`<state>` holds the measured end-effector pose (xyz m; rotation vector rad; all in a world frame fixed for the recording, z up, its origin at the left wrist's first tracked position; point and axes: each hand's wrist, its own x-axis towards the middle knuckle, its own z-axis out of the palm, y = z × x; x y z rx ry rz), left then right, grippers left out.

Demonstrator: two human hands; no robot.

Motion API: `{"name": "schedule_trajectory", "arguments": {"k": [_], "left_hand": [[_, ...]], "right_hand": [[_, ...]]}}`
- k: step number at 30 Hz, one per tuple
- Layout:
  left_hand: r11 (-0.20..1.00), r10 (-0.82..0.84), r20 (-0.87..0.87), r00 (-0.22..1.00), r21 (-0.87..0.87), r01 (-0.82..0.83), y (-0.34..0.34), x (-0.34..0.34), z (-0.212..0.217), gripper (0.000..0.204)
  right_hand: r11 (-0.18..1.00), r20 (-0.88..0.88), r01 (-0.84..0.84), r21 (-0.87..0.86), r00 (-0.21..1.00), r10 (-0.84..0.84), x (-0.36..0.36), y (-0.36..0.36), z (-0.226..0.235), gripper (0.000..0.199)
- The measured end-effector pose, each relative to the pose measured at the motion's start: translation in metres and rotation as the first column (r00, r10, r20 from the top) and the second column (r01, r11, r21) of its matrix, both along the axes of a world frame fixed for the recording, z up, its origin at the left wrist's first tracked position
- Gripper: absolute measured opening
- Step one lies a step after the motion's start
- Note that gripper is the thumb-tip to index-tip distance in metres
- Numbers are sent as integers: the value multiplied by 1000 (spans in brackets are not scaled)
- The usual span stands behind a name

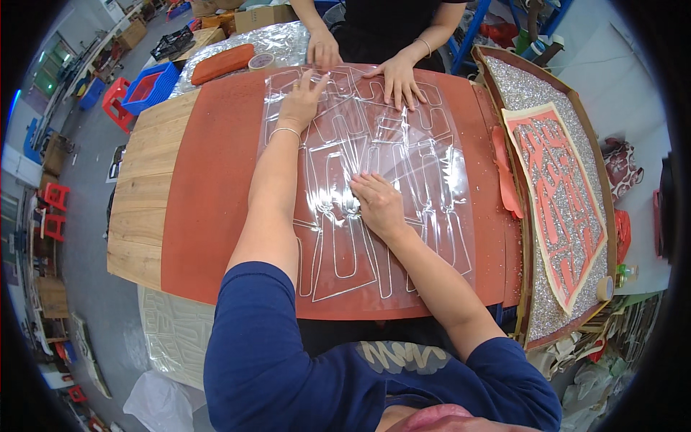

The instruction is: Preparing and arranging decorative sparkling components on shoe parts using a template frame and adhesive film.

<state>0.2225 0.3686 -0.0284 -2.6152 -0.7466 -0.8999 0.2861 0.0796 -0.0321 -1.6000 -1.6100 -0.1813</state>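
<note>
- right hand (378,204): lay nearest the wearer, palm down with fingers loosely curled, fingertips pressing on the clear plastic film (403,162) about its middle; it gripped nothing.
- clear plastic film: lay flat on the red felt board (209,209), long axis running away from the wearer toward the far edge, white outlined cut shapes showing through; it spread out under and beyond both hands.
- left hand (301,101): reached farther out, arm nearly straight, fingers spread flat on the film's far left part, a bracelet at the wrist; it held nothing.
- another person's hands (397,78): rested flat on the film's far edge, opposite the wearer.
- glitter tray (504,79): stood to the right, beside the board, carrying a red cut-out sheet (558,201).
</note>
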Motion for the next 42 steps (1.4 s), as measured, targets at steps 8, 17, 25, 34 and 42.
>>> {"name": "schedule_trajectory", "arguments": {"k": [8, 17, 25, 34, 42], "left_hand": [[988, -40, -283, 958, -152, -4, 22, 2, 46, 30], [983, 71, -496, 865, 184, 24, 28, -19, 20, 27], [992, 124, -658, 743, 88, -87, -80, -24, 40, 25], [918, -168, -599, 783, 195, 346, -67, -67, 75, 24], [969, -219, -643, 734, -231, 87, -43, -11, 146, 30]], "right_hand": [[998, -1, -32, 61, 999, 32, -3, 0, 10, 14], [999, -21, -20, 31, 1000, 21, -11, -2, 11, 12], [979, -360, 113, -167, 918, -167, 18, -34, 5, 9], [998, -635, 0, 60, 772, 38, 23, -89, 11, 14], [973, -617, -2, 230, 773, 147, 27, -103, 41, 15]]}}
